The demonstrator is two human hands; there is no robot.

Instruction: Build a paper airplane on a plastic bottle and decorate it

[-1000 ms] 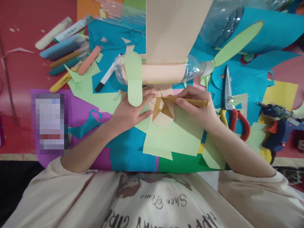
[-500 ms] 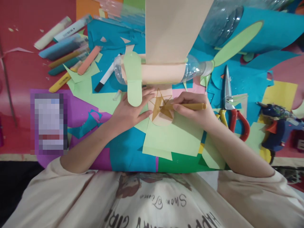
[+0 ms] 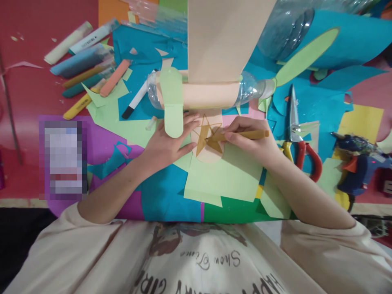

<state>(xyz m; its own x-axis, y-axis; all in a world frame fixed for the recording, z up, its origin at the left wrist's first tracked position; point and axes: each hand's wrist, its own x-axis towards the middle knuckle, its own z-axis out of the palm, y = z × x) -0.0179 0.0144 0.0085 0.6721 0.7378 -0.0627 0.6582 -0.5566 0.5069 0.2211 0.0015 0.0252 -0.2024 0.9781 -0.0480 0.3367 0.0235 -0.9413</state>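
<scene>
My right hand (image 3: 249, 136) grips a mustard-brown marker (image 3: 245, 135), its tip on a star (image 3: 202, 141) drawn on a peach paper wing (image 3: 208, 158). Parts of the star are coloured brown; other parts show only an outline. My left hand (image 3: 171, 143) lies flat with fingers apart, its fingertips on the wing's left side. The wing joins a plastic bottle (image 3: 249, 87) wrapped in peach paper, with a second, larger peach wing (image 3: 226, 36) on the far side. A light green paper strip (image 3: 173, 118) at the bottle's base hangs over my left hand.
Several markers (image 3: 82, 61) lie at the upper left, with a phone-like blurred object (image 3: 63, 157) below them. Scissors (image 3: 295, 130) and a blue glue gun (image 3: 361, 167) lie on the right. Green paper sheets (image 3: 220, 179) and scraps cover the table under the bottle.
The marker has shifted very slightly, its back end a little lower and further right, with the tip still on the star. My left hand and the bottle have stayed in place.
</scene>
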